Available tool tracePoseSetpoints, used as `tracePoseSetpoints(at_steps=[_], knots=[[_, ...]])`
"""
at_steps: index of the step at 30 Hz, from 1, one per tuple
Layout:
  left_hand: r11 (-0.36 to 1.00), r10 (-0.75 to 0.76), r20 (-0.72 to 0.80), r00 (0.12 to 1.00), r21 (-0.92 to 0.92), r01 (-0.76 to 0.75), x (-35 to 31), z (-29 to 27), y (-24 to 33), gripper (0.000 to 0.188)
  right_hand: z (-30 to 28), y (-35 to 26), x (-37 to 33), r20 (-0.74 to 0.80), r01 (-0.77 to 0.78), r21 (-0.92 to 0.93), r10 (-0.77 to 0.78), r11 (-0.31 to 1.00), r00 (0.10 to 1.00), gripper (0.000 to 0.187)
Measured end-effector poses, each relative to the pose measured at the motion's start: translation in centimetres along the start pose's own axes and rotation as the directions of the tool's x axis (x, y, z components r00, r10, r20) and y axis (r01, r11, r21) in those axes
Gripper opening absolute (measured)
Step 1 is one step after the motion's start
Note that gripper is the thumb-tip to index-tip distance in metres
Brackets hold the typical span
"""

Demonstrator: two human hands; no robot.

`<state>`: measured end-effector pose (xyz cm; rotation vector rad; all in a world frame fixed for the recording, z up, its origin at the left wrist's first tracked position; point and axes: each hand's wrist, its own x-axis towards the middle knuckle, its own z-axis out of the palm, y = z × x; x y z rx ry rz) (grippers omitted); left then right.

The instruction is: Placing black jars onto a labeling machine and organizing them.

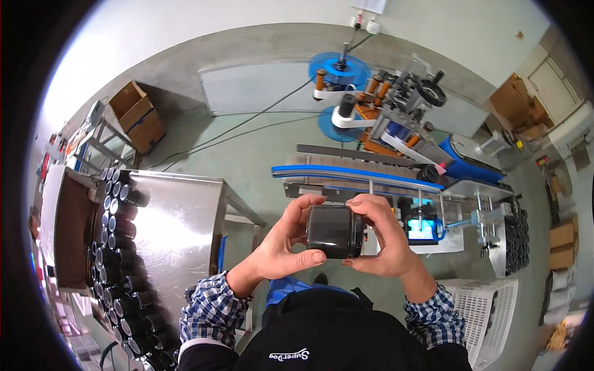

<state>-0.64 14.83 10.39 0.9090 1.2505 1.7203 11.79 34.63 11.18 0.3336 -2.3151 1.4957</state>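
Note:
A dark, glossy jar (333,231) with a black lid lies sideways between my two hands, in front of my chest. My left hand (283,244) grips its base end, thumb along the near side and fingers at the far side. Around the lid end, my right hand (385,238) closes with thumb below and fingers above. Just beyond my hands runs a conveyor (352,176) with a blue guide rail, part of a labelling machine (396,117). One dark jar (428,174) stands on the belt toward its right end.
To the left, a shiny metal table (179,210) bears many black jars (120,260) along its left side. A lit screen (423,229) sits right of my hands. More jars (517,241) stand at the conveyor's right end, above a white plastic crate (479,309). Cables cross the floor.

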Motion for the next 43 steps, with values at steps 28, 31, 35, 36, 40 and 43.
tracePoseSetpoints(at_steps=[28, 31, 35, 36, 40, 43], knots=[[0.923, 0.197, -0.568, 0.799, 0.382, 0.044, 3.5, -12.4, -4.5, 0.067, 1.4, 17.6, 13.9, -0.324, -0.611, -0.353, 0.52, 0.709, 0.79, 0.081], [0.922, 0.13, -0.567, 0.814, 0.37, 0.11, 3.8, -14.0, -5.2, 0.065, 2.1, 21.7, 13.7, -0.372, -0.649, -0.415, 0.532, 0.637, 0.76, 0.084], [0.921, 0.067, -0.446, 0.892, 0.371, 0.116, 5.2, -14.5, -6.5, 0.059, 1.8, 22.7, 13.6, -0.395, -0.794, -0.455, 0.707, 0.403, 0.586, 0.089], [0.916, 0.047, -0.43, 0.902, 0.379, 0.133, 5.5, -14.4, -6.8, 0.057, 1.5, 22.7, 13.5, -0.382, -0.818, -0.462, 0.756, 0.342, 0.532, 0.091], [0.938, -0.017, -0.385, 0.923, 0.313, 0.148, 6.5, -14.4, -7.4, 0.054, 1.1, 23.8, 12.6, -0.409, -0.83, -0.5, 0.778, 0.247, 0.477, 0.09], [0.947, -0.023, -0.296, 0.955, 0.3, 0.115, 7.9, -14.7, -9.9, 0.055, -0.9, 24.1, 10.7, -0.482, -0.822, -0.553, 0.752, 0.138, 0.45, 0.096]])
